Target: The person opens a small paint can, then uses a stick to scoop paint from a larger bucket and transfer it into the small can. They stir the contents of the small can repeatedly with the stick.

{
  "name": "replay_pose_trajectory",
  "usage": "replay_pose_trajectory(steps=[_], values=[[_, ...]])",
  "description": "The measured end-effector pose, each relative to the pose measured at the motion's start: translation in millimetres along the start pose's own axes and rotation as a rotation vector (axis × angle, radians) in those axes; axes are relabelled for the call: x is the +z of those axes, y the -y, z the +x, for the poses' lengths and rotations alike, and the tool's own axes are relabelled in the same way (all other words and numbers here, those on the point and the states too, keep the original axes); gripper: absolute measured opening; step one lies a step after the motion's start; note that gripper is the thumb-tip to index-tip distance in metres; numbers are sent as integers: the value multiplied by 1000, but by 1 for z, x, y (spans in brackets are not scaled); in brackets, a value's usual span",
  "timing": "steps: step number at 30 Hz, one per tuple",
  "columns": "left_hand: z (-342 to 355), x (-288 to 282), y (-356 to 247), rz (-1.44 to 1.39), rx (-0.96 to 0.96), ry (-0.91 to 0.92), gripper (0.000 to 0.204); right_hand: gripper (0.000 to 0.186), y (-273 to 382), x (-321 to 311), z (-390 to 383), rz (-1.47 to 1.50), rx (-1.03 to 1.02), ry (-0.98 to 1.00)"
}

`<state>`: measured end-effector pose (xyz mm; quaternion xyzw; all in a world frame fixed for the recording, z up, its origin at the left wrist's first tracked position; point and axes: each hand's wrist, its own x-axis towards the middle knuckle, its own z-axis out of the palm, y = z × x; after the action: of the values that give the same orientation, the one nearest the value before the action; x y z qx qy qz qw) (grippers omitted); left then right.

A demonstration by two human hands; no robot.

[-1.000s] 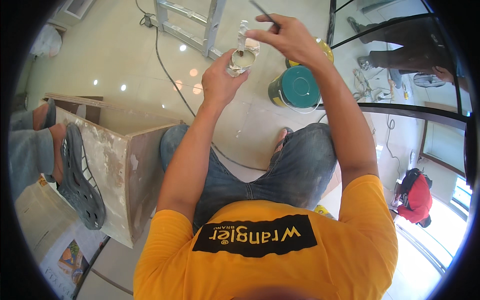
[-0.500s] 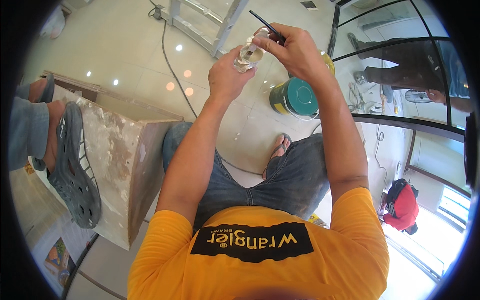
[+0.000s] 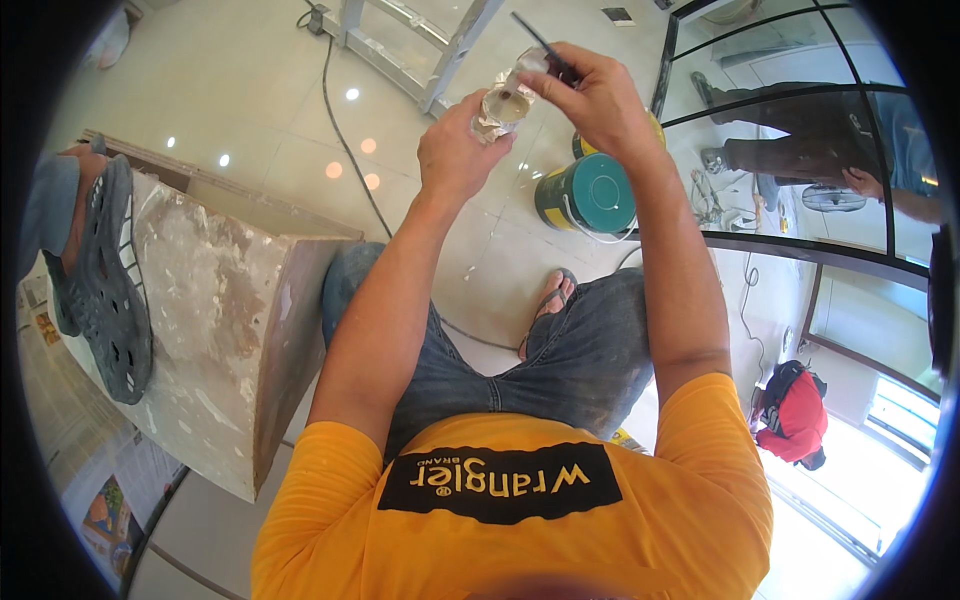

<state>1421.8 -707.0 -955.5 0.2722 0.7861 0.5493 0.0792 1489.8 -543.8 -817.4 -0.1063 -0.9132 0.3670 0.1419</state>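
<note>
Raised over my lap, my left hand (image 3: 455, 150) grips a small round container (image 3: 500, 112) wrapped in crumpled silver foil, with pale contents visible at its mouth. My right hand (image 3: 590, 95) is at the container's top, thumb and fingers on the foil, and also holds a slim dark stick (image 3: 535, 35), perhaps a brush, angled up to the left. Below the hands stands a teal-lidded bucket (image 3: 595, 192) with a wire handle, a yellow bucket partly hidden behind it and my right hand.
An aluminium ladder (image 3: 450, 55) and black cable (image 3: 355, 165) lie ahead. Left, another person's grey shoe (image 3: 105, 310) rests at a stained board box (image 3: 205, 330). Right, a black-framed glass panel (image 3: 780, 95) shows a person's legs; a person in red (image 3: 800, 420) is lower right.
My right hand has lowered onto the foil container and my left hand has risen slightly rightward to meet it. The other person's foot at the left has shifted left and up.
</note>
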Motion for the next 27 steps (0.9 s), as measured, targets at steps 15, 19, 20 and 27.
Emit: replay_pose_trajectory(steps=[15, 19, 20, 27], values=[[1, 3, 3, 39, -3, -27, 63, 42, -4, 11, 2, 41, -65, -48], [2, 3, 5, 45, 1, -37, 63, 36, -6, 4, 2, -98, -30, -22], [3, 3, 5, 57, 6, -43, 63, 36, -7, 1, 2, -170, 16, 12], [3, 4, 7, 72, 9, -60, 63, 38, -11, 2, 2, -92, 198, 66]])
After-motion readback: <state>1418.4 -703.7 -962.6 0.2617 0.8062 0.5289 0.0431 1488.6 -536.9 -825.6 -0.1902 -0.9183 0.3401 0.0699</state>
